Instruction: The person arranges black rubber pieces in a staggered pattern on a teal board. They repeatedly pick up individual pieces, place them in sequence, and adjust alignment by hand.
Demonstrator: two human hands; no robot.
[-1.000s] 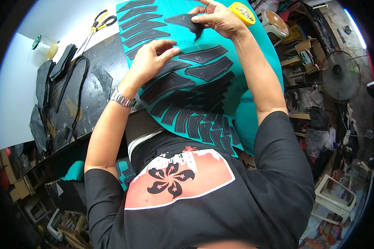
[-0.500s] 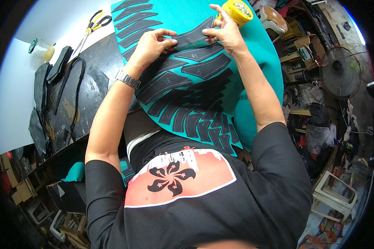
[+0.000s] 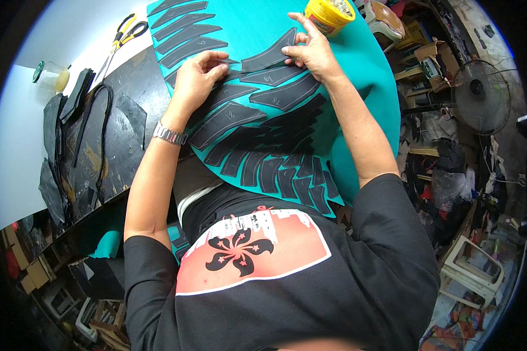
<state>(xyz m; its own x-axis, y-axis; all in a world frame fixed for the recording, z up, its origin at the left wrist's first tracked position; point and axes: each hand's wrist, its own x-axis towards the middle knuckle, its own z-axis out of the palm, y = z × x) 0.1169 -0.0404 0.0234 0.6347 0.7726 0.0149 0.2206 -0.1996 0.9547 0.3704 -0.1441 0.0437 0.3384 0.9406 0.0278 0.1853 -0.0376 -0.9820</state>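
Note:
My right hand (image 3: 315, 54) pinches the right end of a curved black piece (image 3: 269, 54) with a pale outline, its index finger stretched upward. That piece looks like leather or sheet material and lies over a teal cloth (image 3: 249, 23). My left hand (image 3: 198, 79), a metal watch on its wrist, is apart from the piece's left end. Its fingers are bent and the thumb stands slightly off them, with nothing visible in its grasp. Below the hands lie more outlined black pieces, among them a broad one (image 3: 228, 123). A column of narrow pieces (image 3: 187, 29) runs up the left.
A yellow tub (image 3: 328, 17) stands on the cloth beyond my right hand. Scissors (image 3: 126, 35), a clear jar (image 3: 50, 76) and black strips (image 3: 79, 99) lie on the left of the worktable (image 3: 123, 152). A fan (image 3: 480, 96) and white plastic stool (image 3: 471, 272) are at right.
My left hand has let go of the curved piece's left end and drawn left and down. The right hand still holds the piece, which has shifted slightly left.

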